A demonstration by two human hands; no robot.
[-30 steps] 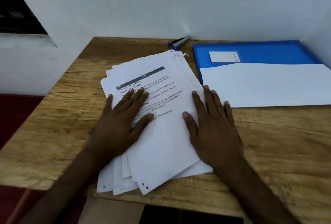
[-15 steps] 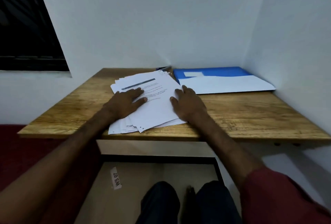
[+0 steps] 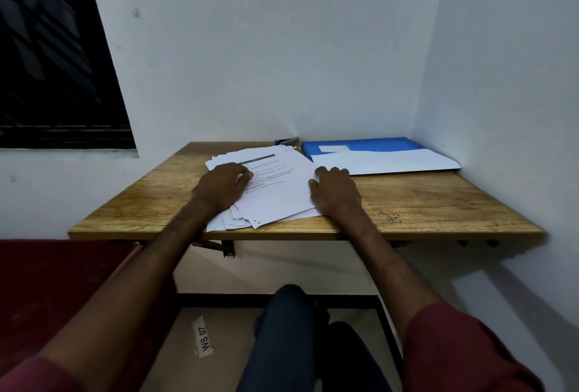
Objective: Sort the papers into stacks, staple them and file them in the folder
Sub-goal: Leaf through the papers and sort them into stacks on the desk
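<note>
A wooden surface (image 3: 423, 203) is fixed into the corner of a white-walled room. A loose, fanned pile of printed papers (image 3: 282, 200) lies at its front edge. The left hand (image 3: 221, 186) is laid palm-down on the papers' left side and the right hand (image 3: 335, 191) on their right edge, fingers relaxed, nothing gripped. Just right of the papers a blue folder (image 3: 369, 143) is seen, partly covered by a white sheet (image 3: 391, 161). Behind the papers lies a stapler (image 3: 286, 141). High to the papers' left is a dark window (image 3: 53, 62).
</note>
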